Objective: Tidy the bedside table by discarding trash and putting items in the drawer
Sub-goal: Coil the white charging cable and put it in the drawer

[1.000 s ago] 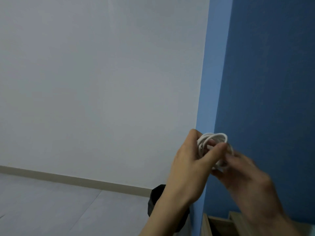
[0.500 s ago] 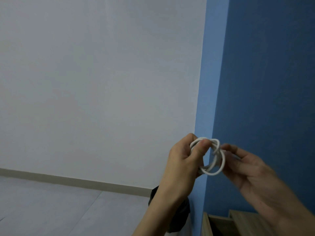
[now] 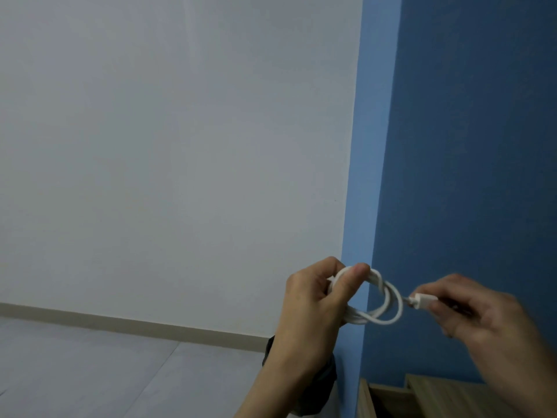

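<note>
The white cable (image 3: 373,319) is up in the air in front of me, wound into a small coil of several loops, well above the furniture and touching nothing but my hands. One end comes out of the coil to the right and finishes in a white plug (image 3: 422,300). My left hand (image 3: 313,303) grips the left side of the coil: the fingers are curled round the bundled strands and my thumb (image 3: 352,277) presses down over the top of them, so the loops stay together in my fist. My right hand (image 3: 482,315) is just to the right of the coil and pinches the plug between thumb and fingertips, the other fingers loosely bent behind; that hand is blurred, so I cannot tell exactly how each finger lies. Behind my left forearm there is a dark, black thing (image 3: 327,384) on the floor, mostly hidden, and I cannot tell what it is. At the lower right corner is light wooden furniture (image 3: 440,393), with a dark gap beside one of its edges. Behind the hands a deep blue wall (image 3: 470,146) fills the right side, a paler blue strip (image 3: 366,146) marks its corner, and a white wall (image 3: 180,146) spreads to the left, down to a beige skirting board (image 3: 120,322) and a grey floor (image 3: 90,372).
</note>
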